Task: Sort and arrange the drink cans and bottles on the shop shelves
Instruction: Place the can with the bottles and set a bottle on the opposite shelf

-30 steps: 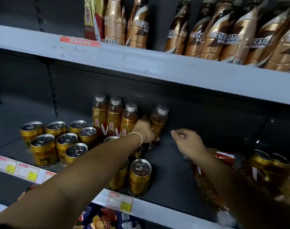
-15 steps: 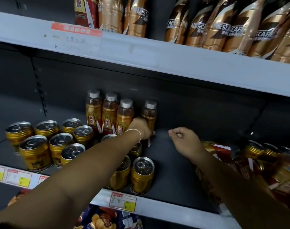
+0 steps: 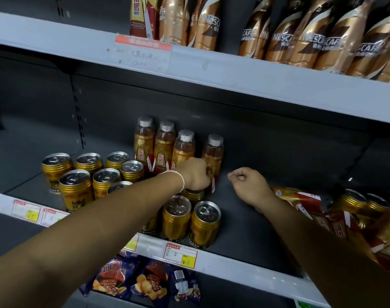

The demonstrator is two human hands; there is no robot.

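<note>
On the middle shelf [image 3: 251, 223] stands a row of small amber bottles with grey caps. My left hand [image 3: 195, 174] grips the lower part of the rightmost bottle [image 3: 213, 152], which stands upright next to three others [image 3: 165, 147]. Gold cans [image 3: 87, 174] are grouped to the left, and two more gold cans [image 3: 204, 223] stand near the shelf's front edge. To the right of the bottle, my right hand [image 3: 248, 185] hovers over the dark shelf surface with its fingers curled and nothing in it.
More gold cans and red-gold packs [image 3: 353, 216] crowd the shelf's right end under my right forearm. Tall Nescafe bottles [image 3: 311, 38] line the upper shelf. Snack bags [image 3: 134, 283] hang below. Price tags [image 3: 181, 255] run along the front rail.
The rightmost bottle was tilted to the right; my left hand has set it upright and drawn it closer to the row. My right hand has stayed curled in much the same place.
</note>
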